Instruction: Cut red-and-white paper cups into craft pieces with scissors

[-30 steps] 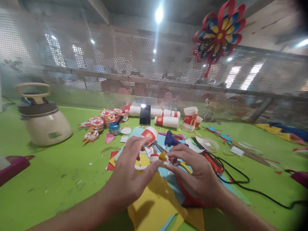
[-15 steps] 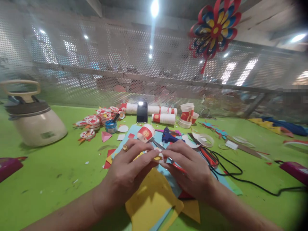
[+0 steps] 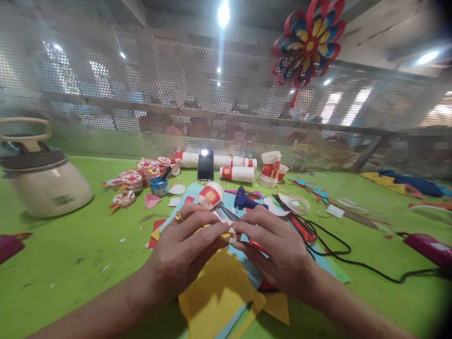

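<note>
Both hands meet at the centre over a pile of coloured paper. My left hand (image 3: 192, 245), with a ring on one finger, pinches a small white piece (image 3: 232, 234) between thumb and fingertips. From the other side my right hand (image 3: 275, 247) grips the same piece; the fingers hide most of it. Just behind the hands lie a red and white paper cup (image 3: 211, 195), scissors (image 3: 229, 212) and a blue glue gun (image 3: 247, 199). Yellow paper (image 3: 215, 292) lies below the hands, on top of light blue sheets.
A large beige kettle (image 3: 52, 188) stands at left. Cup crafts (image 3: 131, 179), a blue jar (image 3: 159, 187), a phone (image 3: 205, 165) and stacked cups (image 3: 270, 167) sit farther back. A black cord (image 3: 367, 270) crosses the right side of the green table (image 3: 88, 263).
The whole view has shifted slightly, so the objects appear a little farther left. Both hands keep their hold on the small white piece.
</note>
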`<state>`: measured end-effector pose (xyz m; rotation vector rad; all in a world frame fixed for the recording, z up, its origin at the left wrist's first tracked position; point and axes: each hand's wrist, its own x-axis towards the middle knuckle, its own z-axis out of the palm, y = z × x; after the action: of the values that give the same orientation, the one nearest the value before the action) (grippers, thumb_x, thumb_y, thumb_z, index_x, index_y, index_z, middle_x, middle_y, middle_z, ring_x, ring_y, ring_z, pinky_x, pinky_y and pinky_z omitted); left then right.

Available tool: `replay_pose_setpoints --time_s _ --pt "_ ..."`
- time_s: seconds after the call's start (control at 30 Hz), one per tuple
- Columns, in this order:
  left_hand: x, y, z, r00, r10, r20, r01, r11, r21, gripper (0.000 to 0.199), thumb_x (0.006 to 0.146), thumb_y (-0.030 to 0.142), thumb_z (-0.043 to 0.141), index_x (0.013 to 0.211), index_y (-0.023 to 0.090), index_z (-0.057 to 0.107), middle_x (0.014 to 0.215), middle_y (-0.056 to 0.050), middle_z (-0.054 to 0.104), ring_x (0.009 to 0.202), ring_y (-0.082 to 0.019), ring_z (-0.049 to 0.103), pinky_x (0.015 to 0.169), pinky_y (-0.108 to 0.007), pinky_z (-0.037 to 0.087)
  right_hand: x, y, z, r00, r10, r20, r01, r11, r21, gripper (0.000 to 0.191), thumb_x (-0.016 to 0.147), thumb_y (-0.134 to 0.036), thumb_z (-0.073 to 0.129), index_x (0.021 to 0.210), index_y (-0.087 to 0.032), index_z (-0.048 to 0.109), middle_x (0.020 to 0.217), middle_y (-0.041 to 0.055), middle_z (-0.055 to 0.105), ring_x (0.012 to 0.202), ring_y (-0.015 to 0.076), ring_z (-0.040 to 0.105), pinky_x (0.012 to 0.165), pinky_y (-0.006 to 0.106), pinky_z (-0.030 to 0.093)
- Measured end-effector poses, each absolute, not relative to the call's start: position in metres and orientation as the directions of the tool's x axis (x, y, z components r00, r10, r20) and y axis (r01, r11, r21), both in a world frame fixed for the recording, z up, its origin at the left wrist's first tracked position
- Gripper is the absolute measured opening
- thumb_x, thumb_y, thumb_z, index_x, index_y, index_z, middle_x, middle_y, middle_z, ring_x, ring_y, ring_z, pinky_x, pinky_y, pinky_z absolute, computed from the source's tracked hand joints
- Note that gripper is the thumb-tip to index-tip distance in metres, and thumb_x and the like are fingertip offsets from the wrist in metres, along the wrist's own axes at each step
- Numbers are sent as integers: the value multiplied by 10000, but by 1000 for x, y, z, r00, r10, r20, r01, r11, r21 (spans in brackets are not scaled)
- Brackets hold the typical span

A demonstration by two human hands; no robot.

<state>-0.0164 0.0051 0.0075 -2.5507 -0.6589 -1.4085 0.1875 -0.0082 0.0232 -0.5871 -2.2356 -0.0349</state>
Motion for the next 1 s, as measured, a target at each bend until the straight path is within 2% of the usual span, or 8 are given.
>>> replay_pose_setpoints --time_s 0.17,0.37,0.5,0.57,0.67,0.77,0.87,1.0 --pt "-18 7 4 466 312 828 439 -894 90 354 812 72 595 1128 225 545 948 -51 649 876 -187 551 824 -354 435 189 -4 24 -544 474 692 459 859 -228 336 863 -141 575 1194 -171 527 997 87 589 908 206 534 793 383 488" --pt "-19 8 1 454 340 823 403 -903 151 401 797 23 568 1132 245 556 994 -48 619 924 -193 533 852 -359 429 190 -1 19 -541 459 705 469 860 -200 259 871 -115 541 1105 -204 607 957 66 586 876 191 541 781 376 482" --pt "-17 4 7 382 482 788 369 -862 348 477 784 107 625 1220 259 507 1171 -75 530 1084 -232 473 942 -407 398 192 1 18 -514 473 716 494 845 -205 231 869 -122 548 1076 -200 615 943 68 590 861 190 550 736 350 490" --pt "-16 2 11 266 687 676 283 -726 627 463 787 197 640 1224 254 499 1226 -77 493 1087 -242 481 927 -410 423 193 3 19 -489 495 718 520 826 -215 186 868 -131 558 1033 -187 621 943 71 587 848 189 552 746 357 486" --pt "-15 3 16 125 968 219 -59 -213 975 274 839 313 561 1092 208 557 1133 -76 529 947 -220 545 739 -345 511 194 5 20 -481 497 722 553 811 -190 152 874 -134 549 1002 -175 620 945 78 584 836 192 551 765 381 476" --pt "-14 7 17 242 969 -50 -338 133 932 262 849 364 537 910 124 622 918 -84 575 851 -182 553 694 -273 497 192 5 19 -500 479 722 596 795 -115 157 878 -125 531 994 -170 626 951 90 579 857 206 531 757 391 480" --pt "-12 8 15 448 875 -186 -413 386 825 276 847 406 550 892 146 629 818 -45 572 724 -139 544 618 -239 474 189 4 15 -546 456 703 637 771 -6 205 877 -99 512 1016 -190 631 1017 98 566 922 221 491 784 406 484" --pt "-10 4 9 476 861 -178 -368 379 849 194 837 334 600 935 171 638 819 -28 585 712 -117 536 567 -193 429 182 -1 8 -621 442 648 624 779 66 302 874 -68 479 1119 -203 592 1138 113 519 1044 253 435 850 453 475"
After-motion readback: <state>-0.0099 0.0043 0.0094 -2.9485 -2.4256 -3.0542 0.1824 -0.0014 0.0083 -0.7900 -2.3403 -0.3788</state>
